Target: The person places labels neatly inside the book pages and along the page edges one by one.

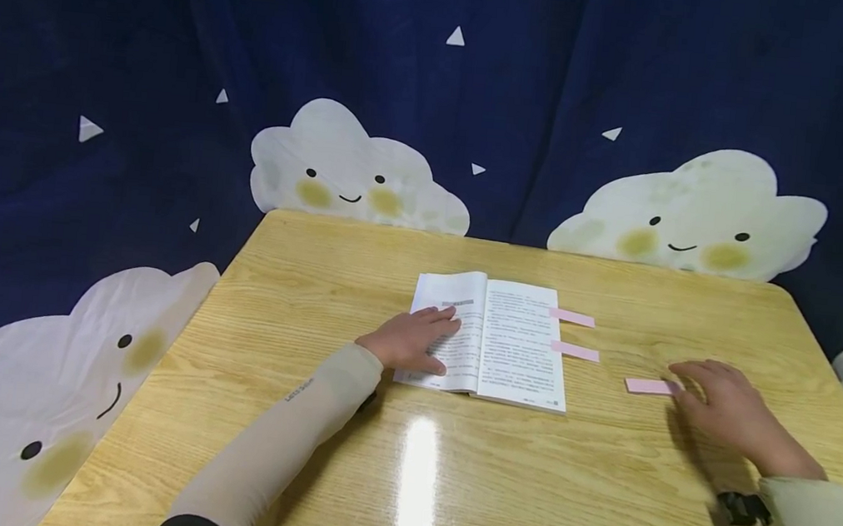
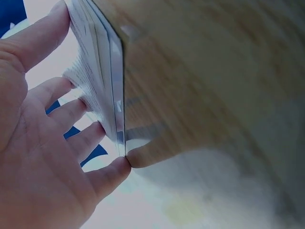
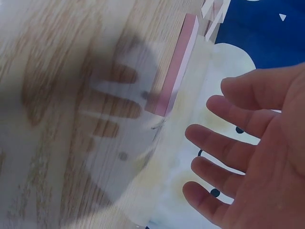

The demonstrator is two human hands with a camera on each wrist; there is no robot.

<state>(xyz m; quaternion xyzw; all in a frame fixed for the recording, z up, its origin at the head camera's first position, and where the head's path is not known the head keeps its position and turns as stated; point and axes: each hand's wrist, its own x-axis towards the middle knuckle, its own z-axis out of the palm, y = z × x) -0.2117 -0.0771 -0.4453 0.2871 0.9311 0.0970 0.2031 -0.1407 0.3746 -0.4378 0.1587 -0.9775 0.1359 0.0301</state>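
Note:
An open book [image 1: 523,347] with printed pages lies on the table, its spine running away from me. My left hand [image 1: 415,338] rests on the left page with fingers spread. In the left wrist view the thumb and fingers [image 2: 109,176] lie along the book's edge [image 2: 102,71]. Two pink sticky strips [image 1: 573,317] stick out past the right page's outer edge. Over the table to the right, my right hand [image 1: 728,411] hovers by a pink pad of sticky notes [image 1: 650,387]. The right wrist view has its fingers loosely bent and apart from the pad [image 3: 172,67], holding nothing.
The wooden table [image 1: 537,490] has rounded far corners and a bright light reflection near its front. Behind it hangs a dark blue cloth [image 1: 423,71] with smiling white clouds [image 1: 355,165] and small triangles.

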